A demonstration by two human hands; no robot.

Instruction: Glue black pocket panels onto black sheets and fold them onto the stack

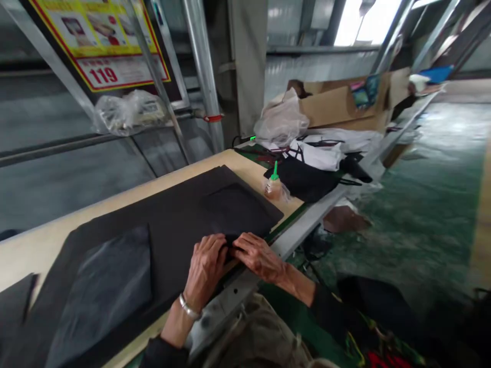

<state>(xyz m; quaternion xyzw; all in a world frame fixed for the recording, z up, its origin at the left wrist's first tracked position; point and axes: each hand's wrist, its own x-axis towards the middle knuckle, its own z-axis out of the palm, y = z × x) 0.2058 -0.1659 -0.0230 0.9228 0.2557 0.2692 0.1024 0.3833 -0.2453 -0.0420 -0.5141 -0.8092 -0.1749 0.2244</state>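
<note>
My left hand (208,263) and my right hand (259,254) meet at the near edge of the workbench, fingers curled and pinching. Between their fingertips is a piece of black sheet material (230,238), partly hidden by the fingers. It lies at the edge of a large black sheet (180,204) spread over the bench. Another dark, shinier piece (111,286) rests on that sheet to the left of my left hand. Beyond my right hand stands a small glue bottle (273,189) with a green nozzle.
The wooden board (115,201) runs along the bench, with a metal rail (307,220) at its near edge. Black fabric (307,179), white fabric (320,155), a clear plastic bag (282,120) and a cardboard box (330,105) lie farther back. Metal poles (201,61) rise behind.
</note>
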